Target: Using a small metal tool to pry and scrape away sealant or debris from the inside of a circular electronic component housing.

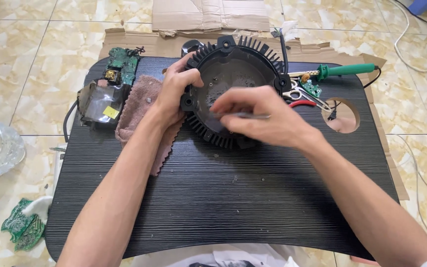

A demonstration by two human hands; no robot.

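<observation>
On the black table (pixel 273 198), my left hand (pixel 174 91) is closed around the rim of the round finned black housing (pixel 233 74), steadying it beside the pink cloth (pixel 142 99). My right hand (pixel 268 116) pinches a thin metal tool (pixel 245 115) over its hollow; I judge I'm working inside it, which calls for a firm brace and a careful tip.

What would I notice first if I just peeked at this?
First, the big round black finned housing at the back middle of the dark tray table. The left hand grips its left rim, while the right hand holds a thin metal tool over its hollow. To the right lies a green-handled soldering iron; to the left, a pinkish cloth and a green circuit board.
</observation>
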